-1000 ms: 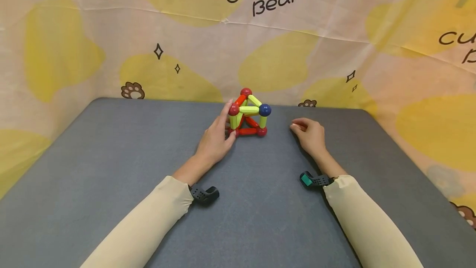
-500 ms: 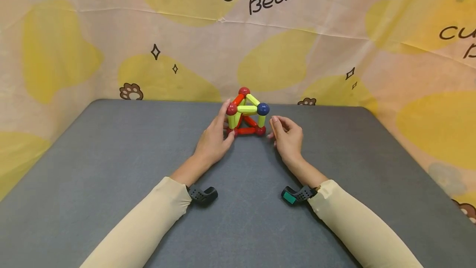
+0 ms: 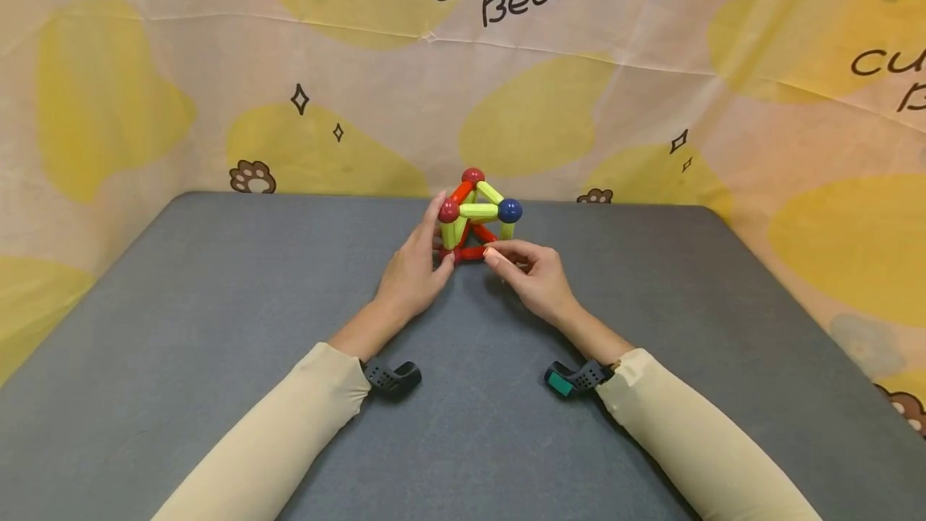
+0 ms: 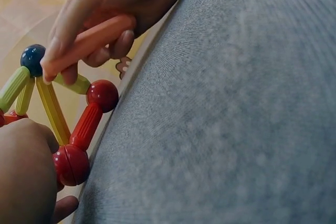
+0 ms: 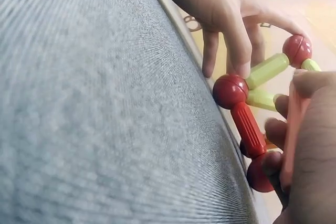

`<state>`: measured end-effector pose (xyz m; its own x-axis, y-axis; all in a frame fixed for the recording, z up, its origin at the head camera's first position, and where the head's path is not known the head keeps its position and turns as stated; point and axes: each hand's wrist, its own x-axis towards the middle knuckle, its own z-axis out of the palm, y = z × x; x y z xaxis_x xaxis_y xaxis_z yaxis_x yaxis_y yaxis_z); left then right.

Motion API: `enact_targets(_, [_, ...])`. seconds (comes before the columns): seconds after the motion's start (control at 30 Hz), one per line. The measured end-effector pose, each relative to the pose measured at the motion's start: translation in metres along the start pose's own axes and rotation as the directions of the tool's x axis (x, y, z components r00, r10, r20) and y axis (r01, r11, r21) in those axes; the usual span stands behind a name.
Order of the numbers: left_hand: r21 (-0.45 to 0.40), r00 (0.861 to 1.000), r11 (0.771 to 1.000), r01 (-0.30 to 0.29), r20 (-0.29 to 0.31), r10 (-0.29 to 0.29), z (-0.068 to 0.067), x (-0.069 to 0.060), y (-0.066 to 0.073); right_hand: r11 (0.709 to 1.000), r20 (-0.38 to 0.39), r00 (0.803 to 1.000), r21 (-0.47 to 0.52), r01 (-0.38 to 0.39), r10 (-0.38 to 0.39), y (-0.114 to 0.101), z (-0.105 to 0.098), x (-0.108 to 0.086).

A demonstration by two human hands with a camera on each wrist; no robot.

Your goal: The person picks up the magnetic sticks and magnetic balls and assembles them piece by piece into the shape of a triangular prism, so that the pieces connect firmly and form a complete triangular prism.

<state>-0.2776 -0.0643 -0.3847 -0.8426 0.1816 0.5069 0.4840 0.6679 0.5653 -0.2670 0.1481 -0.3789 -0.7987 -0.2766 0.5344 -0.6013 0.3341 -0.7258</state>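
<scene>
A frame of magnetic rods and balls (image 3: 479,211) stands near the back of the table, with red balls, a blue ball (image 3: 510,211) and yellow-green, red and yellow rods. My left hand (image 3: 409,273) holds its left side, thumb on a lower red ball (image 5: 231,91) and a fingertip at an upper red ball (image 5: 297,51). A salmon-orange magnetic rod (image 4: 89,44) is pinched in my right hand (image 3: 537,278) in front of the frame. One end of that rod overlaps the blue ball's edge in the left wrist view; whether they touch I cannot tell. My right fingers hide the frame's lower right corner.
The grey table (image 3: 463,424) runs out to its back edge just behind the frame. A patterned cloth (image 3: 347,38) hangs beyond it. Both wrists carry dark bands; the right band (image 3: 579,378) has a green patch.
My right hand has moved left with the salmon-orange rod, from beside the frame to in front of its lower right corner. The left hand stays on the frame.
</scene>
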Motion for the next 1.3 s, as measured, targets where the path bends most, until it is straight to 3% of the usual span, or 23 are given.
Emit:
enact_targets(0.13, [-0.003,1.000,1.000,-0.002,-0.004,0.002,0.001,-0.001,0.000,1.000,-0.095,0.995,0.003,0.030,-0.029,0.002,0.008,0.000])
enact_targets(0.37, [0.017,1.000,1.000,-0.019,-0.021,0.020,0.000,-0.001,-0.003,0.998,-0.281,0.960,0.051,0.030,-0.015,0.003,0.035,0.012])
enact_targets(0.63, [0.007,0.999,0.999,-0.034,-0.030,0.034,-0.001,0.000,-0.004,0.999,-0.360,0.933,0.044,-0.007,0.023,0.000,0.056,0.029])
enact_targets(1.0, [0.006,0.999,0.999,-0.034,-0.013,0.034,0.001,0.000,-0.003,0.998,-0.415,0.910,0.067,0.009,0.019,-0.002,0.060,0.031])
enact_targets(1.07, [0.000,0.999,1.000,-0.030,-0.010,0.030,0.000,-0.001,-0.003,0.999,-0.469,0.883,0.032,0.023,-0.006,-0.002,0.059,0.031])
enact_targets(1.1, [-0.002,1.000,1.000,-0.028,-0.009,0.028,0.000,-0.001,-0.003,0.999,-0.513,0.858,0.007,0.033,-0.025,-0.002,0.058,0.031])
enact_targets(1.23, [-0.012,1.000,1.000,-0.018,-0.006,0.018,0.000,-0.003,-0.004,0.998,-0.679,0.732,-0.059,0.012,-0.049,0.006,0.045,0.032])
enact_targets(1.27, [-0.015,1.000,1.000,-0.020,-0.005,0.020,0.000,-0.003,-0.004,0.999,-0.692,0.722,-0.035,-0.006,-0.020,0.009,0.039,0.033])
enact_targets(1.3, [-0.020,1.000,1.000,-0.019,-0.004,0.019,0.000,-0.002,-0.004,1.000,-0.673,0.739,0.010,-0.026,0.025,0.013,0.033,0.033])
